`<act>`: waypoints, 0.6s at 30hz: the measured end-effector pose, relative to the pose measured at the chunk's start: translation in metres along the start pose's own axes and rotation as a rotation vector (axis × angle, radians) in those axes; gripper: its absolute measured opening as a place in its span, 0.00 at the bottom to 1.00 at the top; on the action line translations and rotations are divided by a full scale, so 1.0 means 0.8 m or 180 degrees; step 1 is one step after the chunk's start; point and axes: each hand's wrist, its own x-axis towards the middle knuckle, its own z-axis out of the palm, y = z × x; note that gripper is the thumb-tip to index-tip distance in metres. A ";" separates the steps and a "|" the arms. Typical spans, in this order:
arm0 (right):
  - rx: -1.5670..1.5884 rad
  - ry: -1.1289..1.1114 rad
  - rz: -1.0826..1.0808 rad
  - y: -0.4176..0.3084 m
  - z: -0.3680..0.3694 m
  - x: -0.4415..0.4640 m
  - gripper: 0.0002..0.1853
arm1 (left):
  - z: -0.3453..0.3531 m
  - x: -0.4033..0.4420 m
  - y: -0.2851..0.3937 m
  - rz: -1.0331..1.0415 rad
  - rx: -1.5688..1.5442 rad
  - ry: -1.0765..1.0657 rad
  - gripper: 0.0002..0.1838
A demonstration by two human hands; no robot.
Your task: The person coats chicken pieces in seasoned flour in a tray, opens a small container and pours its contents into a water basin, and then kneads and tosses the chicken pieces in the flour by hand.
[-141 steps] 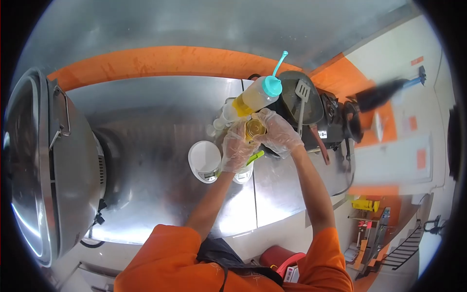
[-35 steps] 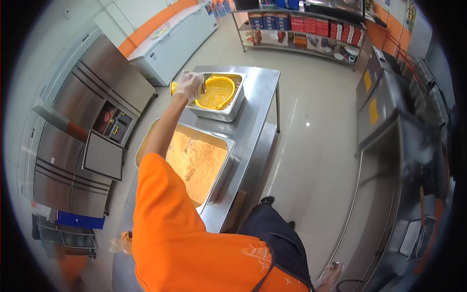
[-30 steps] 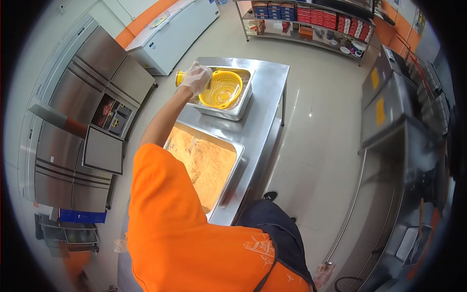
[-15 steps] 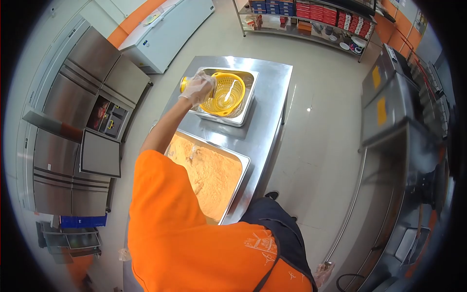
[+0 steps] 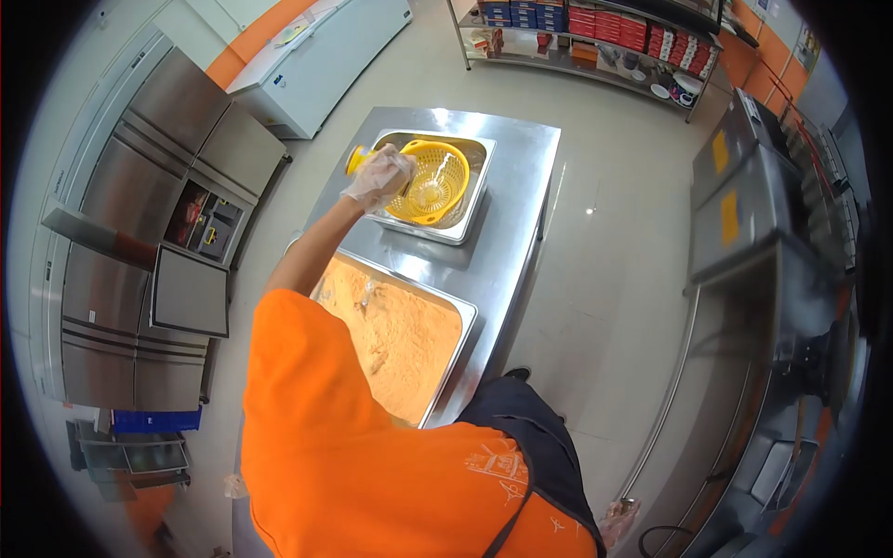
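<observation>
My left hand (image 5: 379, 177), in a clear plastic glove, is closed around a yellow jar (image 5: 355, 160), tipped sideways with its mouth towards a yellow perforated basket (image 5: 445, 177). Something pale and glossy shows in the bottom of the basket, too small to make out. The basket sits in a steel pan (image 5: 453, 232). Nearer my body, a larger steel pan (image 5: 468, 321) holds orange-coloured powder (image 5: 400, 339), partly hidden by my sleeve. Low at the right, my gloved right hand (image 5: 618, 523) hangs beside my body with its fingers around a small round metallic lid (image 5: 627, 505).
Both pans stand on a steel table (image 5: 516, 167). Steel refrigerators (image 5: 153, 186) with one open door (image 5: 191, 291) line the left. A white chest freezer (image 5: 321, 70) and a shelf of boxes (image 5: 595, 28) stand beyond. A steel counter (image 5: 744, 298) runs along the right.
The earliest frame shows both hands on the jar at another counter. Since then the left hand has brought it to the basket. A white stream seen half a second ago no longer shows.
</observation>
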 end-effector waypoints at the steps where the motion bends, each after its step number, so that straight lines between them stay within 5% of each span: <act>1: 0.0032 0.0073 -0.0125 -0.002 0.007 -0.003 0.23 | -0.003 0.001 0.002 0.0011 0.0042 0.0039 0.02; 5: -0.0071 0.0223 -0.0171 0.004 0.015 -0.004 0.23 | -0.011 0.012 0.001 0.0241 0.0021 -0.0476 0.04; 9: 0.0015 -0.0017 -0.0007 0.007 0.009 0.017 0.24 | -0.022 0.011 0.008 0.0432 0.0588 -0.0150 0.06; 12: -0.0006 0.0121 -0.0211 -0.003 0.005 -0.007 0.24 | -0.010 0.010 0.007 -0.0216 -0.0200 -0.0158 0.07; 14: -0.0226 -0.0469 0.0100 -0.006 0.002 -0.012 0.25 | -0.025 0.013 0.017 -0.0498 -0.0595 -0.0122 0.06; 18: -0.0092 0.0058 -0.0034 -0.002 0.013 -0.030 0.26 | -0.014 0.008 0.011 -0.0078 0.0065 -0.0139 0.05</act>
